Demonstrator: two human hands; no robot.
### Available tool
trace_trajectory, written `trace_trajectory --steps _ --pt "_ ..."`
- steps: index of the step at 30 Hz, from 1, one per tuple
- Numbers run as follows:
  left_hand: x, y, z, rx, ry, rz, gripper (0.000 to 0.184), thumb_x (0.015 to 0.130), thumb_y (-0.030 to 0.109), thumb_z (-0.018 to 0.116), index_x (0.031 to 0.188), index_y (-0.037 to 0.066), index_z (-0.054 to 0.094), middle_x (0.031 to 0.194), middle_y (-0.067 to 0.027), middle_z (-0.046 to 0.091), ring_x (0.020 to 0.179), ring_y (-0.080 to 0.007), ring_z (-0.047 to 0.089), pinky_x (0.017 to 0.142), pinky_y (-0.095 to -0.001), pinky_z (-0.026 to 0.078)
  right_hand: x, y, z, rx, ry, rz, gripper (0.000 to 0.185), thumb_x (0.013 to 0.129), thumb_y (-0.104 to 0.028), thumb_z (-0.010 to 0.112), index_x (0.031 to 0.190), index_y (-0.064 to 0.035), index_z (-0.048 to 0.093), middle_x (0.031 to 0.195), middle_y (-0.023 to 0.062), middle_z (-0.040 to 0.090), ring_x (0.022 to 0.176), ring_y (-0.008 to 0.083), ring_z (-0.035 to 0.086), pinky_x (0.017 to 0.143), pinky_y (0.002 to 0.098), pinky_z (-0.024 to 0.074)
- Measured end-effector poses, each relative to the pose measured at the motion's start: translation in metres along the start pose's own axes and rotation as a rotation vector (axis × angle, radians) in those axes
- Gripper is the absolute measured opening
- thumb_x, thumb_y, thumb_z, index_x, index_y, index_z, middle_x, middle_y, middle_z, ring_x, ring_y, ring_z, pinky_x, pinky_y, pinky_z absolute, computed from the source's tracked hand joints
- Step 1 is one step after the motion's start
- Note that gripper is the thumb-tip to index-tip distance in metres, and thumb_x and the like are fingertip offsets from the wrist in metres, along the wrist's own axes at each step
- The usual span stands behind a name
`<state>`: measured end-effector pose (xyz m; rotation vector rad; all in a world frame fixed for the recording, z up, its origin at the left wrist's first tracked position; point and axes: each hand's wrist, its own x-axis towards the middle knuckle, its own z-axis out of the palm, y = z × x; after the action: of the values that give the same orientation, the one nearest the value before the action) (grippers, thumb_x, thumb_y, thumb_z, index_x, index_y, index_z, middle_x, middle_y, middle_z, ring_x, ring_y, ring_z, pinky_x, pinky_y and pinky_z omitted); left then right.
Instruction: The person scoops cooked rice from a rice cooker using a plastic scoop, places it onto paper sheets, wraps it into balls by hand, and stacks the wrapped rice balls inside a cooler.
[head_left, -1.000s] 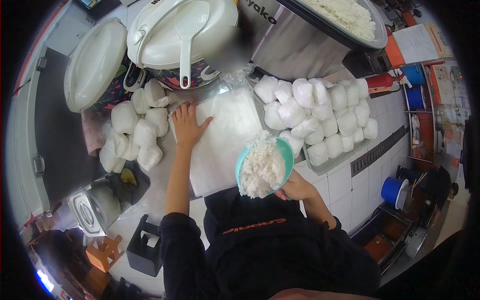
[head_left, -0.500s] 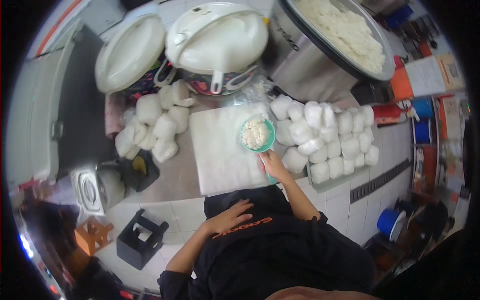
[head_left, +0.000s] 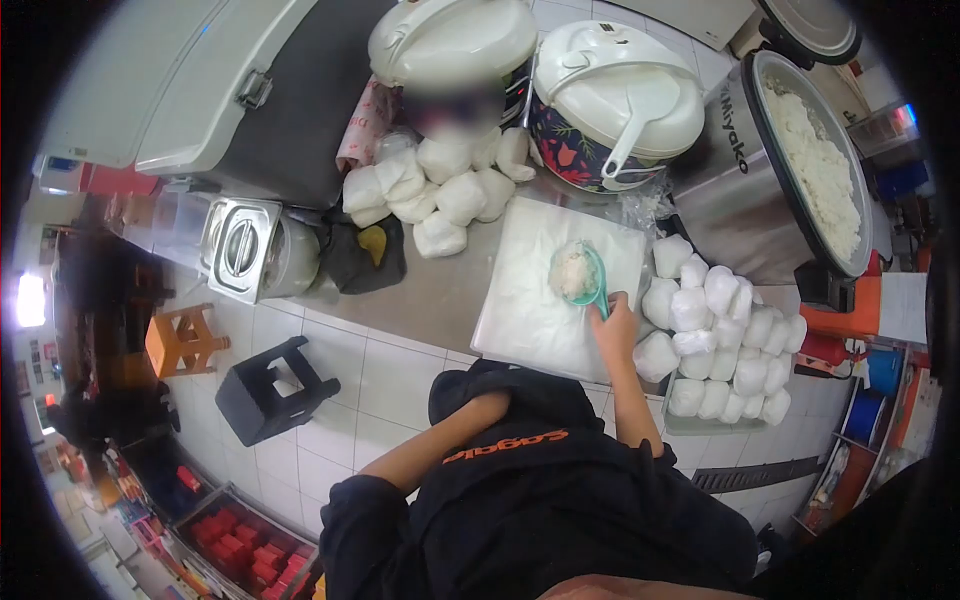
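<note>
My right hand (head_left: 617,325) grips the handle of a teal scoop (head_left: 602,280), which rests low over a stack of clear plastic sheets (head_left: 520,300). White rice (head_left: 571,273) lies at the scoop's bowl, above the sheets. My left hand (head_left: 487,408) is at the front of the black apron (head_left: 570,405), its fingers hidden in the dark cloth. Right of the sheets, wrapped white bundles (head_left: 692,310) are piled on a tray (head_left: 710,426). More white bundles (head_left: 462,198) lie in a heap to the left.
A large steel cooker (head_left: 740,180) full of rice stands at the back right. Two lidded rice cookers, one flowered (head_left: 575,145), stand behind the sheets. A steel container (head_left: 238,250) sits at the table's left. A black stool (head_left: 275,390) and an orange stool (head_left: 185,340) stand below.
The view has swung left. My left hand has left the sheets and moved down to the apron, its fingers now out of sight. The rice-filled scoop has come down over the sheets.
</note>
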<state>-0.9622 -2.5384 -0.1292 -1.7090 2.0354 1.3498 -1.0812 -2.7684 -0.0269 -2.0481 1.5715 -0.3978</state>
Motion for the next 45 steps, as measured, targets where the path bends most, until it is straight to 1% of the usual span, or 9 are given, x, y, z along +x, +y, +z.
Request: trace_trajectory --steps 13,16,22,29,32,37,40,41,45 --pt "-0.001 -0.007 -0.022 -0.101 -0.018 -0.04 0.035 0.087 0.025 0.041 0.105 -0.001 0.056 0.108 -0.0189 0.055 0.099 -0.0292 0.054 0.087 -0.0365 0.041 -0.035 -0.013 -0.017 -0.214 0.489 -0.227 0.031 0.077 -0.024 0.062 0.098 -0.0045 0.051 0.1 0.0168 0.051 0.09 0.0309 0.053 0.07 0.0367 0.0442" --pt "-0.002 0.0 -0.029 -0.148 -0.048 -0.029 0.035 0.088 0.025 0.041 0.105 -0.001 0.056 0.107 -0.0181 0.056 0.098 -0.0282 0.054 0.086 -0.0358 0.041 -0.077 -0.017 -0.029 0.422 0.169 -0.086 0.017 0.079 -0.019 0.058 0.087 -0.004 0.054 0.084 0.012 0.058 0.076 0.0277 0.057 0.068 0.0334 0.0451" --pt "0.015 0.04 -0.039 -0.184 -0.238 0.131 0.034 0.088 0.025 0.042 0.103 -0.001 0.057 0.106 -0.0166 0.057 0.097 -0.0264 0.055 0.085 -0.0346 0.042 -0.146 0.035 -0.038 0.657 -0.8 0.15 0.027 0.085 -0.031 0.053 0.088 -0.0051 0.06 0.067 0.0059 0.062 0.056 0.0145 0.058 0.055 0.0304 0.0466" --pt "0.055 0.166 -0.024 -0.203 -0.584 0.383 0.032 0.089 0.025 0.042 0.101 -0.001 0.058 0.104 -0.0148 0.058 0.095 -0.0242 0.055 0.084 -0.0331 0.043 -0.316 0.221 0.027 0.467 -0.789 0.539 0.062 0.084 -0.059 0.035 0.12 -0.0108 0.051 0.129 0.008 0.046 0.12 0.0311 0.04 0.1 0.0367 0.0298" --pt "0.073 0.248 0.003 -0.202 -0.778 0.498 0.032 0.089 0.025 0.042 0.1 0.0 0.059 0.103 -0.014 0.058 0.094 -0.0232 0.056 0.083 -0.0324 0.043 -0.39 0.333 0.058 0.678 -0.624 0.272 0.069 0.082 -0.064 0.033 0.124 -0.012 0.048 0.133 0.0108 0.04 0.124 0.0311 0.033 0.104 0.045 0.0203" --pt "0.098 0.407 0.032 -0.275 -1.189 0.791 0.031 0.09 0.025 0.042 0.098 0.0 0.059 0.101 -0.0127 0.059 0.093 -0.0217 0.056 0.082 -0.0314 0.043 -0.469 0.43 -0.048 -0.116 -0.736 1.021 0.06 0.08 -0.052 0.049 0.122 -0.0093 0.048 0.135 0.0175 0.036 0.123 0.042 0.031 0.094 0.0665 0.0188" --pt "0.131 0.536 0.039 -0.337 -1.32 0.698 0.034 0.092 0.03 0.042 0.096 0.001 0.06 0.094 -0.0097 0.061 0.088 -0.0139 0.056 0.077 -0.0272 0.044 -0.47 0.483 -0.08 0.381 0.069 0.868 0.04 0.08 -0.036 0.057 0.107 -0.0065 0.059 0.11 0.0132 0.057 0.108 0.0244 0.05 0.09 0.0459 0.0394" --pt "0.142 0.569 0.043 -0.389 -1.257 0.469 0.035 0.092 0.029 0.04 0.094 0.0 0.06 0.094 -0.0079 0.061 0.088 -0.0133 0.056 0.077 -0.0278 0.044 -0.452 0.479 -0.107 0.977 0.334 0.973 0.03 0.085 -0.028 0.05 0.099 -0.0025 0.061 0.099 0.0119 0.061 0.1 0.0174 0.054 0.082 0.0348 0.0465" --pt "0.22 0.644 0.11 -0.312 -0.452 1.048 0.029 0.086 0.023 0.045 0.103 0.004 0.058 0.111 -0.0107 0.056 0.104 -0.0229 0.053 0.092 -0.0402 0.037 -0.38 0.491 -0.203 1.698 0.567 0.662 0.052 0.088 -0.045 0.04 0.121 -0.0063 0.045 0.116 0.0127 0.052 0.101 0.0223 0.052 0.084 0.0363 0.0434"
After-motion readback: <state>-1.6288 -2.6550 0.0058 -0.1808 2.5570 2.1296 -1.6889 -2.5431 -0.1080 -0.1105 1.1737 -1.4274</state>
